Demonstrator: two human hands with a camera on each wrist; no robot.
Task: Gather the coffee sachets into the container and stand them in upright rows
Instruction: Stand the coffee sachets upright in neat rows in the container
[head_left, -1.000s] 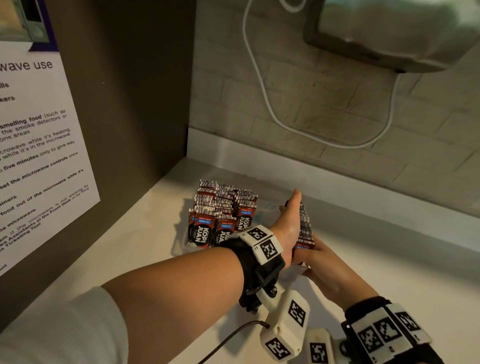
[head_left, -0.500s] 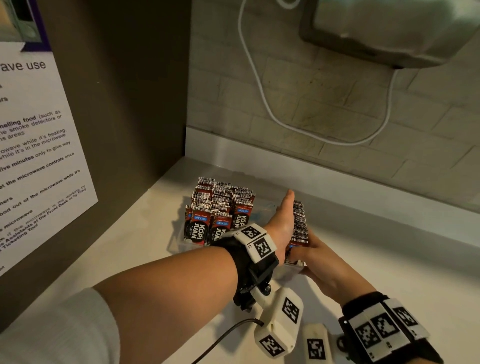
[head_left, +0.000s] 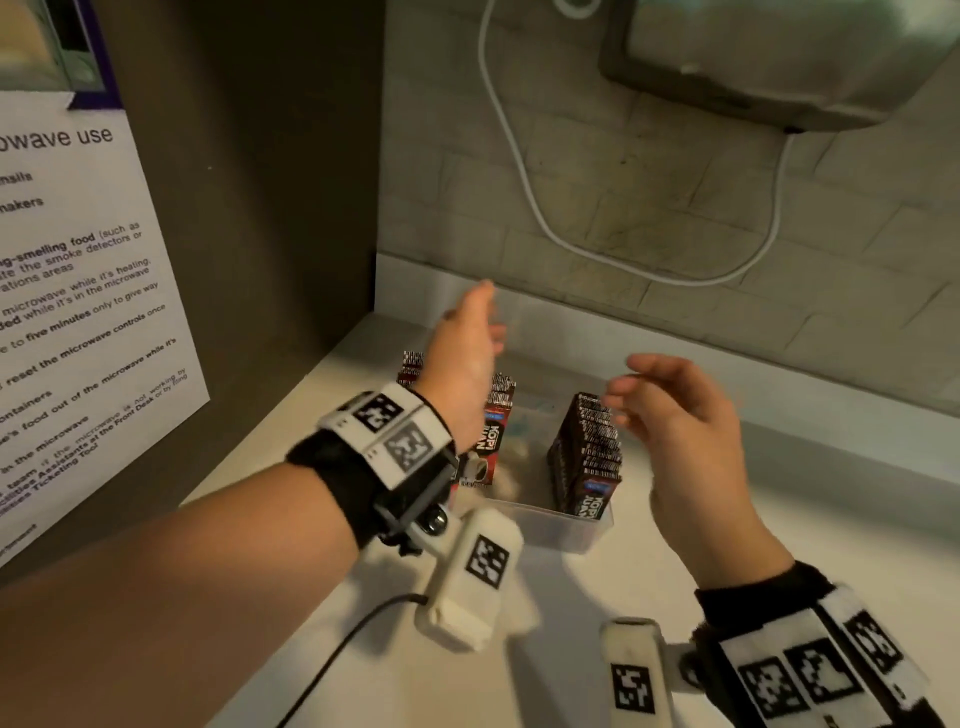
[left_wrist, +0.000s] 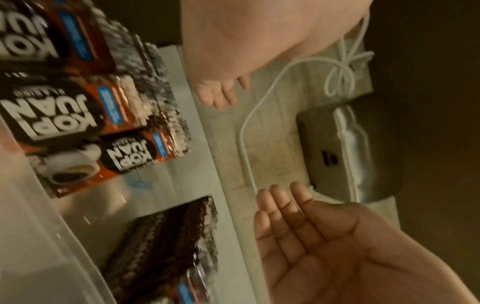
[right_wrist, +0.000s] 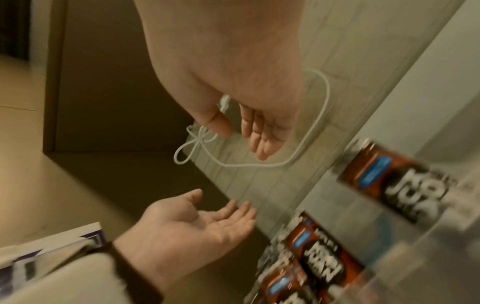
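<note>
A clear plastic container (head_left: 550, 525) sits on the white counter near the corner. Brown and red coffee sachets stand upright in it: rows on the left (head_left: 493, 415) and one separate row on the right (head_left: 587, 457). A gap lies between the two groups. My left hand (head_left: 467, 353) hovers above the left rows, fingers straight and empty. My right hand (head_left: 670, 400) hangs in the air just right of the right row, fingers loosely spread and holding nothing. The wrist views show both palms empty (left_wrist: 298, 232) (right_wrist: 262, 131), with the sachets (left_wrist: 78, 115) (right_wrist: 324, 265) beside them.
A dark panel with a printed notice (head_left: 78, 312) stands on the left. A brick wall rises behind the counter, with a white cable (head_left: 524, 171) hanging from a grey appliance (head_left: 779, 57) mounted at the upper right. Bare counter (head_left: 779, 519) lies right of the container.
Both hands held a row of sachets pressed between them in the container; now they have let go and lifted apart, and that row stands by itself on the right.
</note>
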